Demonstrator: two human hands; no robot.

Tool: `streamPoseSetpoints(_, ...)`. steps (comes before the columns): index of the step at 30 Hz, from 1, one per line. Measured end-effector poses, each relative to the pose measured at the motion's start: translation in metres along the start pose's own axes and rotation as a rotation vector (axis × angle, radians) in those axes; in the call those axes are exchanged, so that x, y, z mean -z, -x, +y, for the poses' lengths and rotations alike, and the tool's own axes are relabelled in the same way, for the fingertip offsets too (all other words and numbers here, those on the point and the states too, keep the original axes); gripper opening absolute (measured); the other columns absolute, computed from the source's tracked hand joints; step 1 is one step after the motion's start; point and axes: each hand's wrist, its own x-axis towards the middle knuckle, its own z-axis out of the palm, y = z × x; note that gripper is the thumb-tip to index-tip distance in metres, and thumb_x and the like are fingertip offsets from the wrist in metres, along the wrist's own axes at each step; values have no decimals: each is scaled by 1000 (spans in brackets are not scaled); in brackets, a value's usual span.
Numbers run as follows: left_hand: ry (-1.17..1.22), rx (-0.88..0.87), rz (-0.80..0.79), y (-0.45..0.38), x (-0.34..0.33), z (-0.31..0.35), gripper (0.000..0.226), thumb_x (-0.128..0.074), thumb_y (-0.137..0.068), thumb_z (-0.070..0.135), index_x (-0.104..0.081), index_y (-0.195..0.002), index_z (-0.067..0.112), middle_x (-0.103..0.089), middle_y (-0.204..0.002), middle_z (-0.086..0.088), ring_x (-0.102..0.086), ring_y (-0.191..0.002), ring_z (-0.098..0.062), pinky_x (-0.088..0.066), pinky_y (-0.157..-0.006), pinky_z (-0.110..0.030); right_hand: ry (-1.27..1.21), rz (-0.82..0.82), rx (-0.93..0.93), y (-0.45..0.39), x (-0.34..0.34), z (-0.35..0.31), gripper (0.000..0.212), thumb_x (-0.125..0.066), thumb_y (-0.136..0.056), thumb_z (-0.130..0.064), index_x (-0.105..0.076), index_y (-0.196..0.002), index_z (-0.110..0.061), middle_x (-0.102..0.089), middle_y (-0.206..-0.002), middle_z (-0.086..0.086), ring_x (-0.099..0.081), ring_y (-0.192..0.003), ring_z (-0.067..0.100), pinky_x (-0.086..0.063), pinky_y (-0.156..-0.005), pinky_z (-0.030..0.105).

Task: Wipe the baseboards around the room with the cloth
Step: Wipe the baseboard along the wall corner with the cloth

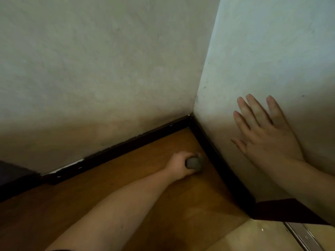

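Baseboards [126, 144], dark, meet at the room's inner corner above a wooden floor [126, 171].

Low near that corner, the left hand [179, 166] curls tightly around a balled grey cloth [194, 164], close beside the right-side baseboard run [217, 160]; whether they touch is unclear. The right hand [262, 134] lies flat, fingers spread, on the pale wall [272, 51].

A dim inside corner of your room.
Your two rough off-white plaster walls [108, 69] meet above an orange-brown wooden floor [126, 169]; a pale tiled patch [253, 236] lies bottom right.
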Motion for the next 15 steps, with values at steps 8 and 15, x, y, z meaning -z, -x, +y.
streamPoseSetpoints(8,162,526,733,68,53,-52,50,-68,-92,26,-52,-136,10,-48,-137,-10,-47,-127,-29,-40,-104,-36,-312,127,45,2,1,5,74,-29,-89,-40,-44,-142,10,-20,-158,32,-13,-149,45,9,-120,57)
streamPoseSetpoints(15,116,741,938,144,80,-102,51,-68,-92,27,-51,-135,5,-47,-134,-18,-46,-125,-36,-41,-105,-45,-360,143,86,-9,-48,-4,78,-8,-97,-53,-28,-147,5,-1,-165,20,-3,-152,42,-17,-112,72)
